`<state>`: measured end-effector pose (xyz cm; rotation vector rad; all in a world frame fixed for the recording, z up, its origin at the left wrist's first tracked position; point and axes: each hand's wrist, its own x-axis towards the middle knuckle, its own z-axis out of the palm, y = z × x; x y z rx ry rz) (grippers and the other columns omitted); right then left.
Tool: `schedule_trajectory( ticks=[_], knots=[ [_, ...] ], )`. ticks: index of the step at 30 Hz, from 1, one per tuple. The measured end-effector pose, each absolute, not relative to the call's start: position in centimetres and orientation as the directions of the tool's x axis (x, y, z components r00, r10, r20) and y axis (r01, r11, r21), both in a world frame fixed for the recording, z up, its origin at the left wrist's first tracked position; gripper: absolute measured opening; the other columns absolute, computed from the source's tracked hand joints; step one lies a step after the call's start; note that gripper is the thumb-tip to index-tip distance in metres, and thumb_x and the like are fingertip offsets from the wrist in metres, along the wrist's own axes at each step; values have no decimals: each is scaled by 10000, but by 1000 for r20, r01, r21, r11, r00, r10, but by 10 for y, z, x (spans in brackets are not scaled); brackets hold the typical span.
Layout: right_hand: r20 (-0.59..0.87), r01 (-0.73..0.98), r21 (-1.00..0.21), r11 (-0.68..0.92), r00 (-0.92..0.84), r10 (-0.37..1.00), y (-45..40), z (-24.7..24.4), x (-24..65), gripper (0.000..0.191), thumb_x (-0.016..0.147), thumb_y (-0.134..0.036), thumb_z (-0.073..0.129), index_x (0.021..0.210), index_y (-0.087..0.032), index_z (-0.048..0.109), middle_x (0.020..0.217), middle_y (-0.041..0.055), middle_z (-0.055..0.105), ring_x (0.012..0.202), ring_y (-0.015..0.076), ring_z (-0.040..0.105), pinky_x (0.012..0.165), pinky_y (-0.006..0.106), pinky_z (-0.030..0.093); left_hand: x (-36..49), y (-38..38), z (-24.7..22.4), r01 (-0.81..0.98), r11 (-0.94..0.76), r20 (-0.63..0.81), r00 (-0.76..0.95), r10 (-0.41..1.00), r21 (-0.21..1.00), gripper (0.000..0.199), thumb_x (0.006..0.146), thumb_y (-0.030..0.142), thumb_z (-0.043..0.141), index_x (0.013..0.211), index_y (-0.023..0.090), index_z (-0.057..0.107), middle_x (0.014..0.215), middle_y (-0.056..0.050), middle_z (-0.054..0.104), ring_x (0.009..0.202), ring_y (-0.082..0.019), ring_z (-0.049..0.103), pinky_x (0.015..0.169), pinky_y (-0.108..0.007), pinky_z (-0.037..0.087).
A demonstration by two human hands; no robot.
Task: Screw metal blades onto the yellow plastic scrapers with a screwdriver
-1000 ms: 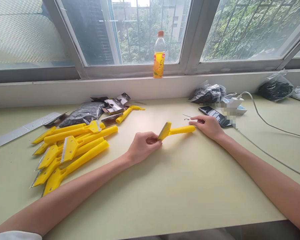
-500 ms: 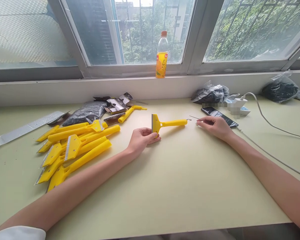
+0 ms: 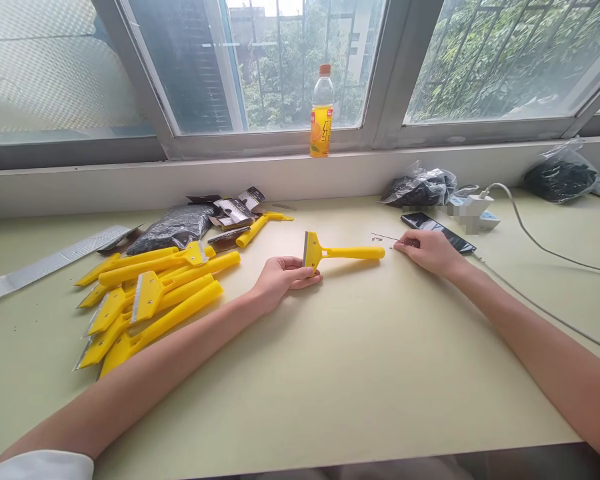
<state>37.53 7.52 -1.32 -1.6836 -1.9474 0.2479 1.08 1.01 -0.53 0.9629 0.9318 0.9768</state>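
Observation:
My left hand (image 3: 285, 283) is closed on the head of a yellow scraper (image 3: 353, 253), thumb in front. The scraper's blade edge faces left and its handle points right. My right hand (image 3: 427, 251) is closed, its fingertips pinching the near end of a thin metal rod (image 3: 385, 236) that sticks out to the left; the rod's exact kind is too small to tell. Beside the rod lie several tiny metal pieces (image 3: 379, 239) that look like screws. More yellow scrapers (image 3: 170, 291) are heaped left of my left forearm.
Behind the pile are a bag of dark items (image 3: 173, 230), black-and-white packaging (image 3: 234, 210) and another yellow scraper (image 3: 253, 232). A phone (image 3: 437, 232), plastic bag (image 3: 420, 185) and charger with cable (image 3: 480, 203) lie at right. A juice bottle (image 3: 321, 123) stands on the sill.
My right hand has tightened around the thin rod, which now reaches a little further left. The scraper in my left hand has turned slightly, its handle end moving right and down.

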Motion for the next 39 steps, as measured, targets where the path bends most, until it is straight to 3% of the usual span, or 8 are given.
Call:
schedule_trajectory(
  ticks=[5,10,15,19,22,25,30,39],
  knots=[
    [263,894,-422,151,-39,964,75,-8,374,239,790,-458,637,714,-232,646,730,76,682,692,238,593,635,368,434,12,9,-5,-228,252,-188,267,945,940,324,694,183,916,925,42,737,1028,-202,763,909,-275,780,976,-361,623],
    [161,877,-477,63,17,987,73,-6,377,216,762,-438,671,767,-223,692,819,80,706,770,249,625,650,358,457,13,8,-5,-213,235,-175,267,948,948,309,713,192,903,937,49,745,1038,-194,767,927,-273,777,991,-361,614],
    [97,833,-551,53,1,995,67,-3,378,306,759,-529,715,781,-224,709,845,65,715,794,243,633,677,359,455,13,7,-5,-206,224,-166,267,949,953,317,710,195,899,940,39,745,1033,-197,766,922,-272,777,977,-354,618],
    [244,747,-652,129,45,969,54,7,361,435,762,-647,719,789,-214,711,780,64,702,717,219,603,655,363,442,14,7,-6,-199,203,-145,275,950,959,340,698,231,912,937,50,751,1017,-185,770,920,-265,776,980,-360,615],
    [375,553,-784,282,61,925,36,16,323,426,749,-638,762,830,-221,720,854,78,728,775,231,634,685,363,481,14,6,-7,-186,185,-128,285,950,965,371,694,263,916,959,60,755,1012,-175,773,925,-262,774,977,-363,612],
    [372,380,-846,375,-85,924,13,17,270,392,748,-604,791,815,-223,726,835,74,731,780,237,655,685,360,514,16,3,-8,-179,150,-94,289,953,972,416,685,308,920,982,67,758,999,-160,776,930,-252,771,973,-362,610],
    [483,333,-768,548,-260,836,-4,-4,212,311,892,-526,689,846,-220,716,818,57,723,716,208,637,668,365,519,20,-2,-12,-186,75,-14,312,950,980,452,670,402,915,960,86,773,979,-120,778,939,-233,757,997,-376,594],
    [615,424,-603,676,-292,732,0,-14,210,209,974,-370,611,843,-232,694,810,45,685,705,190,604,673,345,505,24,-7,-10,-199,42,26,328,944,979,462,675,413,904,968,87,757,968,-111,778,939,-220,750,999,-380,588]
  ],
)
